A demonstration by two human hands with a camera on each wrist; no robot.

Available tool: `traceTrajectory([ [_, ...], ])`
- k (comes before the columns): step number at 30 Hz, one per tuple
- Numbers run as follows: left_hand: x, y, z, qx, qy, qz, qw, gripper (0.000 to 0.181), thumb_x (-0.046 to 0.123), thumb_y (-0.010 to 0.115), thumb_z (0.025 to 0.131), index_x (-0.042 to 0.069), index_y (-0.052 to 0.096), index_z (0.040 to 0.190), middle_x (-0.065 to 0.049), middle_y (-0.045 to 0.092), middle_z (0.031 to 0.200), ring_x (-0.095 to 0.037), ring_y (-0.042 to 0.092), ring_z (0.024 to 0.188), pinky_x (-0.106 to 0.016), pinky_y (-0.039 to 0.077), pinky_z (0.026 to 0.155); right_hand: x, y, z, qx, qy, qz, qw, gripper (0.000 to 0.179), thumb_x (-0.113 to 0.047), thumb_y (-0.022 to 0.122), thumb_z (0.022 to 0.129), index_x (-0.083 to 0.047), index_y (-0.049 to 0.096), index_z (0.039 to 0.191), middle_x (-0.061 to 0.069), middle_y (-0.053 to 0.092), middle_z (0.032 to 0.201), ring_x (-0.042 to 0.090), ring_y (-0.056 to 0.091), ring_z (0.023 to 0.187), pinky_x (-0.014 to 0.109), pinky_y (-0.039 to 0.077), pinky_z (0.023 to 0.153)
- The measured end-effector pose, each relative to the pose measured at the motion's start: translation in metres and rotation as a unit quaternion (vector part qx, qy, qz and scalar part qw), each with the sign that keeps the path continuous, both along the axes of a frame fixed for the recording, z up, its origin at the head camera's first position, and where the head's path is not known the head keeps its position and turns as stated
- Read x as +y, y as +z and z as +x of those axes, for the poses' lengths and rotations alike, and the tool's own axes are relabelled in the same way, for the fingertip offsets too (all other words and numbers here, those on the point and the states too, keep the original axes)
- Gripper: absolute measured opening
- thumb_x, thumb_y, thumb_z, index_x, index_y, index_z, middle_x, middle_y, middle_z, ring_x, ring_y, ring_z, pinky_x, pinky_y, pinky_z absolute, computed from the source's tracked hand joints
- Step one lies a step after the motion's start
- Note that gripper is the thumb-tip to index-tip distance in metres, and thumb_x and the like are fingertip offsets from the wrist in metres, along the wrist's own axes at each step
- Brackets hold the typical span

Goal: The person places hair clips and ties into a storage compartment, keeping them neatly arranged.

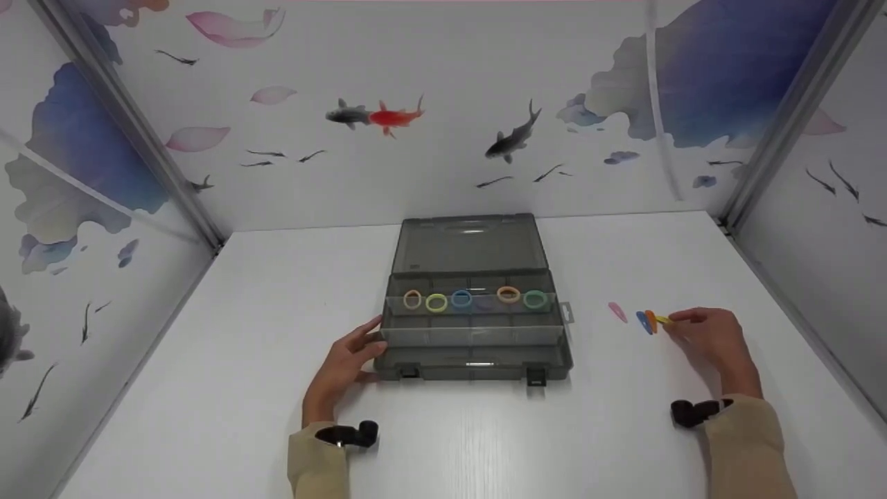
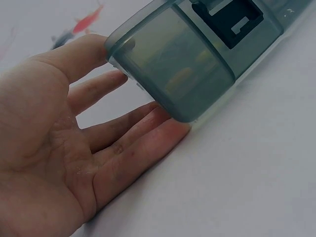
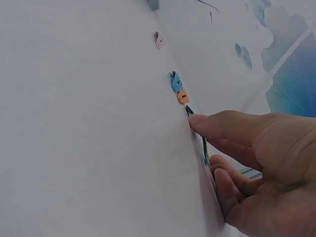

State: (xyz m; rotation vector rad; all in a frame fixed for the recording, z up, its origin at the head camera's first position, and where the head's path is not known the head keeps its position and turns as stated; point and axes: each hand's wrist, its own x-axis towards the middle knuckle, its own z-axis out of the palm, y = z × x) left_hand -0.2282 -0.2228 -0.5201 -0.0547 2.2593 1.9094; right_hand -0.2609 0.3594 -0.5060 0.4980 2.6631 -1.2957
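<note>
My right hand (image 1: 710, 336) pinches a yellow hair clip (image 1: 663, 320) between thumb and fingers, low at the tabletop. Close beside it lie an orange hair clip (image 1: 651, 321) and a blue hair clip (image 1: 644, 323). A pink hair clip (image 1: 617, 312) lies apart, farther left. My left hand (image 1: 339, 367) holds the front left corner of a grey see-through storage box (image 1: 478, 357), thumb at the rim. In the left wrist view, the other fingers (image 2: 143, 158) touch the box's side and lower edge.
The box lid (image 1: 471, 246) stands raised at the back. Several coloured rings, among them a yellow ring (image 1: 436, 303) and a green ring (image 1: 535, 299), sit in a row in the rear compartments. Two dark latches, one at right (image 1: 536, 377), line the front. Printed panels enclose the white table (image 1: 457, 443).
</note>
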Motion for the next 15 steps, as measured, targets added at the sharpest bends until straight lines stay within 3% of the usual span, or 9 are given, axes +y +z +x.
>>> traceTrajectory([
  [12, -0.0008, -0.0013, -0.0010, 0.002, 0.000, -0.011, 0.9999, 0.058, 0.026, 0.068, 0.096, 0.028, 0.047, 0.151, -0.015, 0.048, 0.153, -0.035, 0.052, 0.134, -0.042, 0.059, 0.078, 0.0004, 0.0041, 0.0024, -0.009, -0.007, -0.013, 0.9999, 0.055, -0.040, 0.062, 0.098, -0.001, 0.057, 0.137, 0.029, 0.046, 0.148, 0.043, 0.044, 0.129, 0.053, 0.041, 0.108],
  [15, -0.0008, -0.0007, -0.0005, 0.009, -0.003, -0.012, 0.9999, 0.059, 0.025, 0.067, 0.097, 0.025, 0.046, 0.152, -0.018, 0.047, 0.153, -0.037, 0.051, 0.135, -0.044, 0.060, 0.079, -0.0001, 0.0059, 0.0029, -0.006, 0.006, -0.002, 1.0000, 0.056, -0.038, 0.063, 0.097, 0.000, 0.057, 0.138, 0.030, 0.045, 0.147, 0.044, 0.045, 0.129, 0.052, 0.044, 0.104],
])
